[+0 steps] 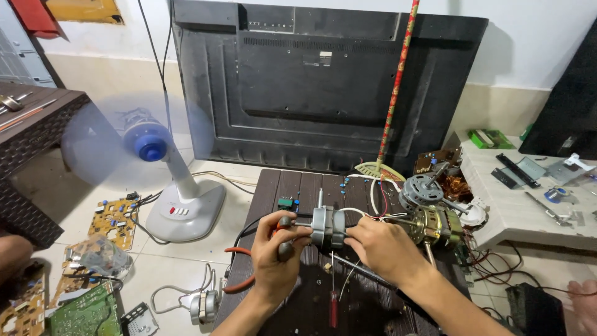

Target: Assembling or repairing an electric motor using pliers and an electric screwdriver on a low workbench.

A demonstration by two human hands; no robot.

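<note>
At the centre of the frame, low down, the left hand (273, 252) is clenched around a screwdriver (291, 231) with a dark handle, its shaft pointing right into a small grey fan motor (328, 227). The right hand (382, 246) grasps that motor from the other side, fingers curled over its casing, so the motor sits between the 2 hands just above the dark slatted counter (292, 186). White wires (364, 214) loop out of the motor toward the upper right.

On the counter below the hands lies a red-handled screwdriver (333, 305), and a pair of orange-handled pliers (239, 270) hangs off the counter's left edge. Just right of the right hand sits a second motor (435, 224) with a brass-coloured body; behind it is a round silver motor (421, 188) — both touch a tangle of copper wire and parts.

At the left of the frame a white fan (177, 199) with a blue hub stands on the floor, its blades blurred. Circuit boards (112, 218) lie on the floor at the lower left. A large black flat-screen panel (323, 81), back side out, leans on the wall across the top of the frame, with a red patterned stick (397, 81) propped against it. At the right, a white low counter (516, 211) carries tools and small parts.
</note>
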